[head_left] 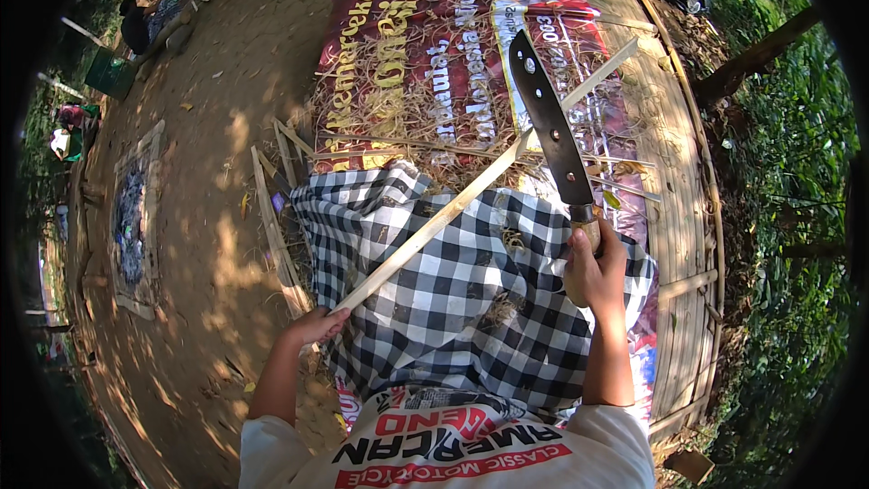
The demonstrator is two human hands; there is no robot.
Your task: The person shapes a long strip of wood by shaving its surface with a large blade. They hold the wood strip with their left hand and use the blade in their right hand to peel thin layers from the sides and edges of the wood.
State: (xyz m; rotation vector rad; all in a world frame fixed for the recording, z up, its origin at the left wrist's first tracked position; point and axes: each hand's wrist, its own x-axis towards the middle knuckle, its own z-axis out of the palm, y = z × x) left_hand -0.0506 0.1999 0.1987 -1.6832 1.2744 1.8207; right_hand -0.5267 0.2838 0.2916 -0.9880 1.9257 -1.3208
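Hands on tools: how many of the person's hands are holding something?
2. The left hand holds the low end of a long bamboo strip across the checked cloth; the right hand holds a big knife upright.

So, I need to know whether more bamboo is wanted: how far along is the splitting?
Done: thin shavings litter the printed red banner, and cut slats lie beside the checkered cloth. In hand: the left hand grips one long bamboo strip, the right hand holds a machete with its blade against it. Left: this strip is unfinished; no other uncut bamboo shows.
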